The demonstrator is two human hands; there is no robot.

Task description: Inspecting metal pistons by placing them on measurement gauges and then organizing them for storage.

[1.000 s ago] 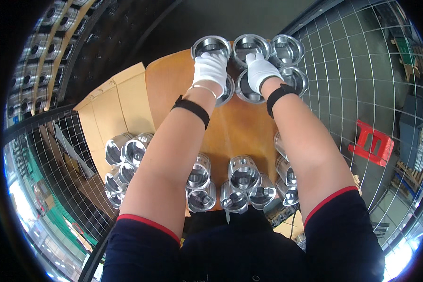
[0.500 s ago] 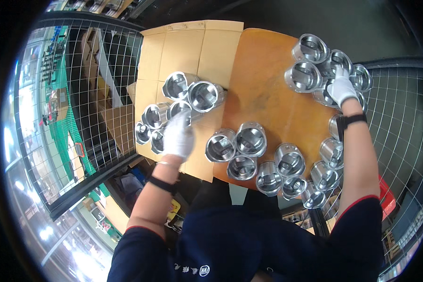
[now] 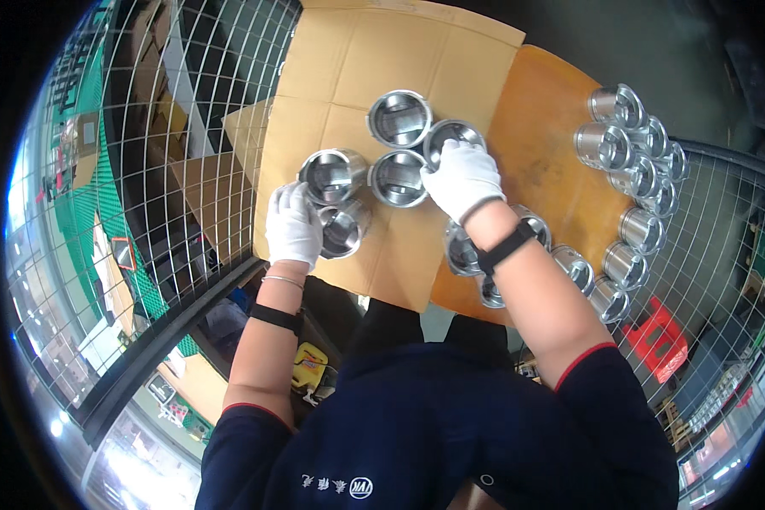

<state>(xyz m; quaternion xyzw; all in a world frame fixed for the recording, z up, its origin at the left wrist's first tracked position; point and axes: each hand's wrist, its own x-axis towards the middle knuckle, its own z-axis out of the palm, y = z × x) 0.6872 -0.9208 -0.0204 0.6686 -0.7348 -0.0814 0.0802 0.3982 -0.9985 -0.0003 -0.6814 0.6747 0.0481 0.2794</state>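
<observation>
"Where is the right hand (image 3: 466, 177)?"

"Over a metal cylinder (image 3: 444, 134) near the right edge of the cardboard (image 3: 387, 259). The gloved fingers bend across its near rim and into the mouth; I can't tell whether they grip it."

"And which way does that cylinder point?"

"Mouth up, toward the camera. Its long axis looks roughly upright, rising from the cardboard."

"What about the left hand (image 3: 295, 225)?"

"Its fingers curl against the left side of another cylinder, the upper-left one (image 3: 330, 177), with the lower-left one (image 3: 342, 231) just beside the palm. Whether they clasp anything, I can't tell. Both cylinders turn open mouths upward, their walls showing on the right."

"How do they look?"

"Polished silver, round and hollow, with bright rims. The insides are darker, with paler bands across them."

"Anything between the hands?"

"Two more alike, a far one (image 3: 399, 119) and a near one (image 3: 399, 178), mouths up as well. To the right, further cylinders (image 3: 608, 146) stand on the orange-brown table (image 3: 540, 119)."
</observation>
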